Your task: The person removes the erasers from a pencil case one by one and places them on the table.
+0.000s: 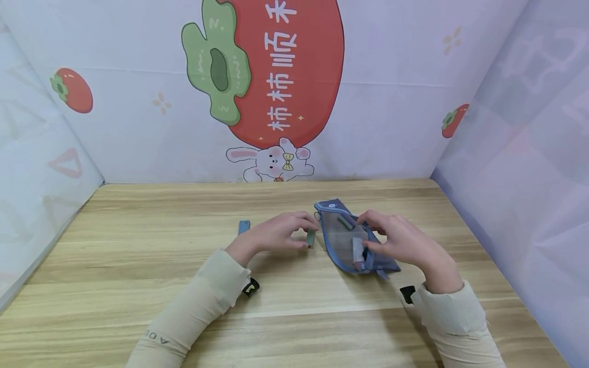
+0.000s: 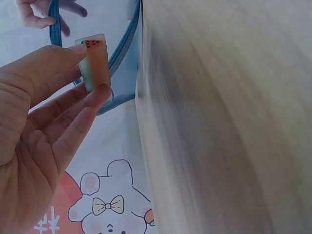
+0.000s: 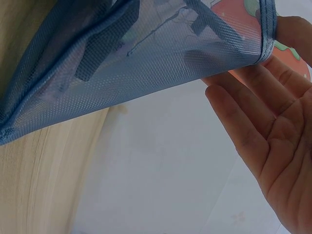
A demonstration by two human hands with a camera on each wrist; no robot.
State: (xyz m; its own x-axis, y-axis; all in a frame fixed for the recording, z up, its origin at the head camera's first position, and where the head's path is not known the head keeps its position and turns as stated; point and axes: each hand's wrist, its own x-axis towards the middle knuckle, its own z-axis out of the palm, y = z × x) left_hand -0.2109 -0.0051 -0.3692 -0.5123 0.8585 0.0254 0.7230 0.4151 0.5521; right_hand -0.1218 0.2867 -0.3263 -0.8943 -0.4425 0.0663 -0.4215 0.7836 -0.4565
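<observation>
My left hand (image 1: 276,234) pinches a small eraser (image 1: 310,238) between thumb and fingertips, just left of the pouch. In the left wrist view the eraser (image 2: 96,66) is orange and pale green with a watermelon slice printed on it. A blue mesh zipper pouch (image 1: 338,253) lies on the table, its mouth toward the right. My right hand (image 1: 407,243) grips the pouch's edge, thumb on one side and fingers on the other, as the right wrist view shows. Through the mesh show a dark green piece (image 1: 346,221) and a whitish block (image 1: 357,249).
A blue block (image 1: 244,226) lies on the wooden table (image 1: 161,266), partly behind my left wrist. Printed white sheets (image 1: 382,122) stand as walls at the back and both sides. Black wrist-camera parts (image 1: 250,288) stick out beside the sleeves.
</observation>
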